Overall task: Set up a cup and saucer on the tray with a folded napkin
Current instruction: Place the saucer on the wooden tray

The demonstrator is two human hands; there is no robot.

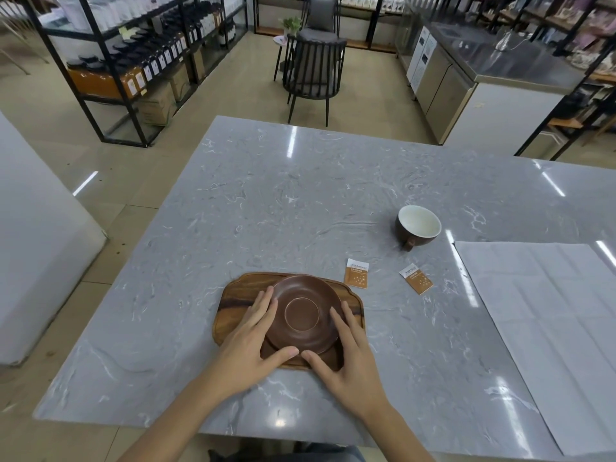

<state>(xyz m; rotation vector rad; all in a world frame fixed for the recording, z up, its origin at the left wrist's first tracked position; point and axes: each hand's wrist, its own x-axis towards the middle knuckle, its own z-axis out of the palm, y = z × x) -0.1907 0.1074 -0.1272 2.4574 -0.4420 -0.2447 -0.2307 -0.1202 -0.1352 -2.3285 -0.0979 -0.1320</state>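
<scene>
Step in hand looks like seating the saucer: the brown saucer [305,314] sits on the wooden tray [233,306], toward its right half, w/ both hands cupping it from either side. Left hand [253,341] lies flat along the saucer's left rim, fingers straight and together, thumb reaching under the near edge; right hand [346,355] mirrors it on the right rim, fingers extended, thumb tip nearly meeting the left thumb at the front. Neither hand is curled round anything, more a steadying or centring touch than a grip. Can't tell if the saucer is fully down or a hair tilted; near edge seems to cast a shadow on the tray. Rest of the task not yet done: the dark cup [418,228] w/ pale inside stands upright on the grey marble tabletop [283,201], well apart from the tray, off to the far right, handle pointing toward the person. The white napkin [546,321] lies spread out flat on the tabletop at the right, creases visible, not folded. Two small orange-and-white sachets [357,273] lie on the tabletop betw. tray and cup, one just beside the tray's far right corner. Next move, prob.: let go of the saucer, reach right hand over the sachets to the cup, take it by handle or body, set it in the saucer's centre ring. Reach should clear the sachets; napkin then needs folding w/ both hands before it goes on the tray's free left part.
</scene>
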